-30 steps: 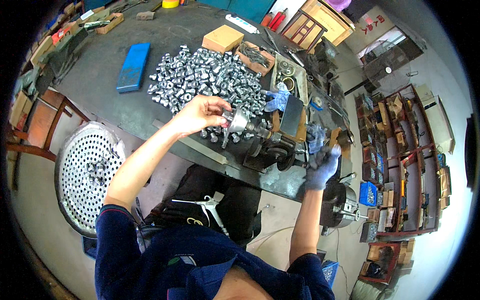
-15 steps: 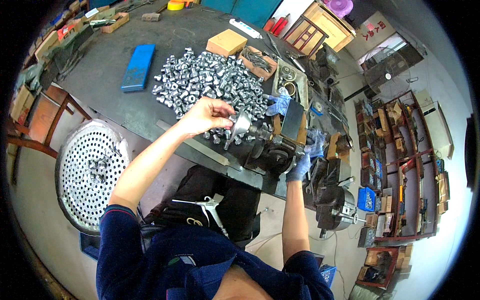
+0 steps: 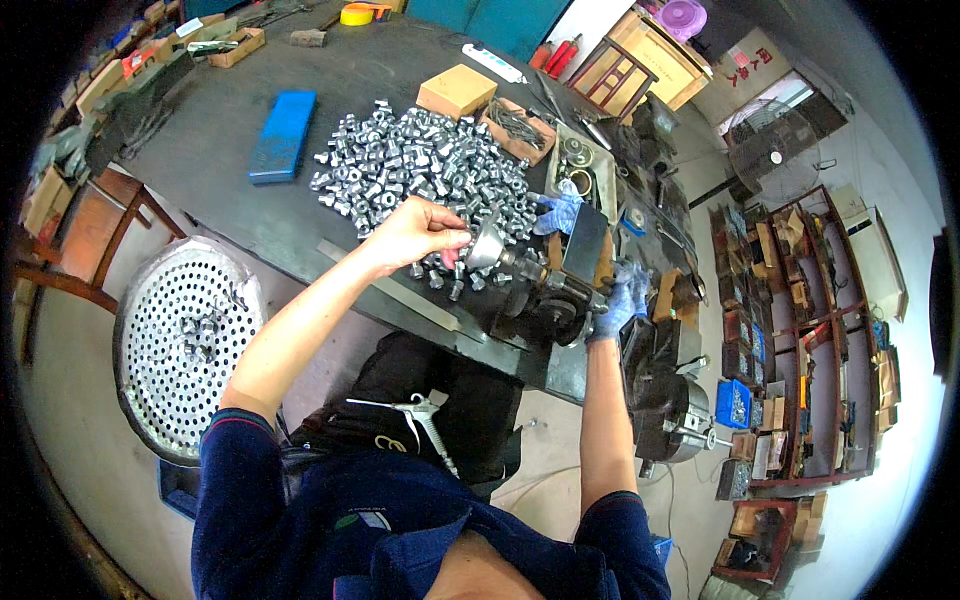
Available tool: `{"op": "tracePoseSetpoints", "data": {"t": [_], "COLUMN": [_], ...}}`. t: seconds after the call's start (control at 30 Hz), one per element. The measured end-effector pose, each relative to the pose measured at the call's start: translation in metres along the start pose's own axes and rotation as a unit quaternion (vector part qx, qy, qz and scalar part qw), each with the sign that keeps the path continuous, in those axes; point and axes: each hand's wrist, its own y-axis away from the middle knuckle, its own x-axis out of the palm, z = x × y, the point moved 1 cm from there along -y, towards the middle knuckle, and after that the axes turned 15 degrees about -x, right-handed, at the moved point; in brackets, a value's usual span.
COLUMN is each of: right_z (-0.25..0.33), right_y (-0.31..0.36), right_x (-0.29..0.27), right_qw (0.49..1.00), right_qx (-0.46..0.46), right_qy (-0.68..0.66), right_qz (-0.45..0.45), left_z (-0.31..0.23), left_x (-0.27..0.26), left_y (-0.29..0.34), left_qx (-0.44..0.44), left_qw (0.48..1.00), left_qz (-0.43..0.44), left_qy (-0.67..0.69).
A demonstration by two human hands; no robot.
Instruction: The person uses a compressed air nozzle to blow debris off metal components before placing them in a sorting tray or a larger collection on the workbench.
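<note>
My bare left hand [image 3: 425, 238] is closed in a pinch at the left face of a shiny, cone-like metal disc [image 3: 487, 246]. Whatever lies between its fingertips is too small to make out. The disc sits on the left end of a dark metal bench fixture [image 3: 548, 306] with round wheels, at the table's near edge. At the fixture's right end is my right hand [image 3: 622, 300] in a blue glove, its fingers curled and partly hidden; what they grip does not show. Just behind the disc lies a big heap of silvery metal fittings [image 3: 420, 165].
A blue case [image 3: 283, 137], a yellowish box [image 3: 456, 91] and an open carton of thin metal pieces [image 3: 517, 130] surround the heap. A dark upright plate [image 3: 586, 241] stands behind the fixture. A bench vise [image 3: 675, 415] is at right, a perforated round stool [image 3: 165, 370] at left.
My right hand and forearm have shifted a little to the right. My left hand stays pinched at the disc. The whole view has tilted slightly.
</note>
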Motion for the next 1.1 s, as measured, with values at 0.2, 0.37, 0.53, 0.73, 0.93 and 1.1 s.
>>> {"op": "tracePoseSetpoints", "data": {"t": [0.2, 0.37, 0.53, 0.73, 0.93, 1.1], "right_z": [0.103, 0.162, 0.109, 0.021, 0.047, 0.117], "right_y": [-0.010, 0.040, 0.083, 0.055, -0.007, 0.006], "right_x": [0.012, -0.020, -0.041, -0.008, 0.009, 0.001], "right_qw": [0.953, 0.967, 0.941, 0.950, 0.983, 0.926], "right_qx": [0.167, 0.124, 0.251, 0.241, 0.117, 0.155], "right_qy": [-0.246, -0.219, -0.206, -0.197, -0.129, -0.337], "right_qz": [-0.063, -0.048, -0.091, -0.024, -0.063, -0.067], "left_z": [0.000, 0.002, 0.007, 0.000, 0.023, 0.061], "left_x": [-0.007, -0.004, -0.004, -0.015, -0.086, -0.151], "left_y": [0.005, 0.007, 0.003, 0.022, 0.114, 0.247], "left_qx": [-0.025, -0.007, 0.001, 0.013, -0.040, -0.124], "left_qw": [1.000, 0.997, 0.997, 0.998, 0.972, 0.865], "left_qz": [-0.015, -0.013, -0.015, -0.054, -0.213, -0.451], "left_qy": [-0.001, 0.073, 0.069, 0.043, -0.089, -0.185]}}
